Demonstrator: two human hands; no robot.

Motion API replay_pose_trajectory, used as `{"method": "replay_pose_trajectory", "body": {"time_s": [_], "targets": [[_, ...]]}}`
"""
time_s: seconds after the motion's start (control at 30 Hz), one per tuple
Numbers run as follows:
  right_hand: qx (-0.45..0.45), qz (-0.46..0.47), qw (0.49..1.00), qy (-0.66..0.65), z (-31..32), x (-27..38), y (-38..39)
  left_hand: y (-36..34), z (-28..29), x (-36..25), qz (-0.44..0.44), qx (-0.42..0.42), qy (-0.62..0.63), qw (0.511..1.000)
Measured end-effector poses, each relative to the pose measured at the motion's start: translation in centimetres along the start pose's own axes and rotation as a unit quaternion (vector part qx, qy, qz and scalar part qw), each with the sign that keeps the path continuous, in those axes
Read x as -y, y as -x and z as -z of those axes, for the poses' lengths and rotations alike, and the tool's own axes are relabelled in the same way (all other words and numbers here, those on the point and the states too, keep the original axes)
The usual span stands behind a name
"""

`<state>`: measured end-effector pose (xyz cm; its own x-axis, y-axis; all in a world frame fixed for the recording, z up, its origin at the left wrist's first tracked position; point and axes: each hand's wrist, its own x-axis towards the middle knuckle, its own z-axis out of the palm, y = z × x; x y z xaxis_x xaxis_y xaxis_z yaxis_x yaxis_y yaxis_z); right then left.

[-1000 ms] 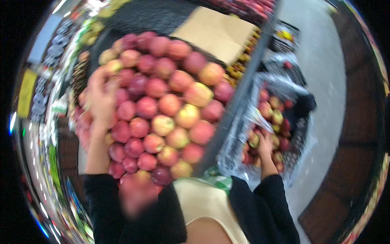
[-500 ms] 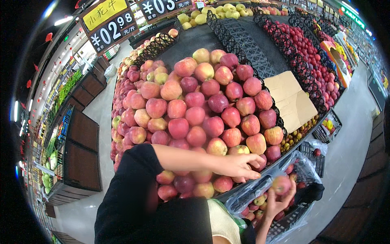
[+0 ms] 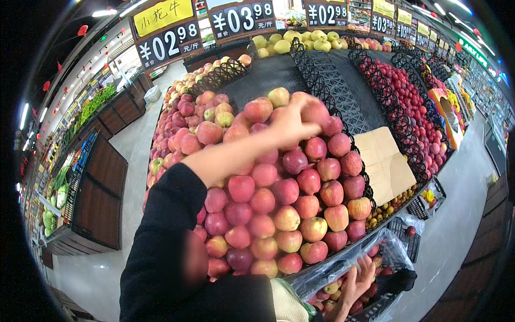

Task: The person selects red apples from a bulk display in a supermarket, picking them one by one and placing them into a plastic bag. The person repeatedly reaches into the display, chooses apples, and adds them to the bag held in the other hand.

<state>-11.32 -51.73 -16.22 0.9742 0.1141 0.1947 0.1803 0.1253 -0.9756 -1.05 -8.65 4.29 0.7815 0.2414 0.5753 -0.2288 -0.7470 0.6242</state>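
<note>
My left hand [image 3: 292, 126] reaches across the display to the far end of the apple pile [image 3: 287, 190]. Its fingers are wrapped round a red apple [image 3: 315, 112] at the top row, next to a yellowish apple [image 3: 279, 96]. Stacked rows of red and yellow-red apples lie under my forearm. At the lower right, my right hand [image 3: 358, 279] is open, palm up and fingers apart, with nothing in it. It hovers over a plastic-lined crate [image 3: 394, 247] of loose apples; part of the crate is hidden by the hand and a dark cloth-like item.
Cardboard [image 3: 383, 163] lies right of the pile. Black lattice dividers [image 3: 327, 80] separate it from small red fruit [image 3: 410, 102]. Yellow-green fruit [image 3: 300, 40] sits at the back, below hanging price signs [image 3: 166, 40]. Another crate [image 3: 426, 199] stands on the floor at right.
My left hand has moved from the crate side to the far end of the pile, where it grips an apple. The apple in my right hand is gone from it, and its fingers have opened.
</note>
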Motion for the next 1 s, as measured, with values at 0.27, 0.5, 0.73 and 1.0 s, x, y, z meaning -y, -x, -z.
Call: {"method": "replay_pose_trajectory", "body": {"time_s": [0.27, 0.5, 0.73, 1.0], "targets": [[-0.209, -0.104, 0.927, 0.294, 9.1, -6.4, 3.8, -7.0, 13.9, 13.9, 0.111, -0.055, -0.347, 0.930], [0.058, -0.200, 0.865, 0.457, 18.4, -27.6, 13.2, -4.0, 16.6, 18.4, 0.156, 0.269, -0.338, 0.889], [0.035, -0.304, 0.841, 0.447, 16.5, -30.5, 14.0, -3.4, 20.4, 24.0, 0.166, 0.269, -0.225, 0.922], [-0.064, -0.257, 0.705, 0.658, 16.6, -23.4, 12.2, -2.8, 21.1, 23.8, 0.164, 0.130, -0.163, 0.964]]}}
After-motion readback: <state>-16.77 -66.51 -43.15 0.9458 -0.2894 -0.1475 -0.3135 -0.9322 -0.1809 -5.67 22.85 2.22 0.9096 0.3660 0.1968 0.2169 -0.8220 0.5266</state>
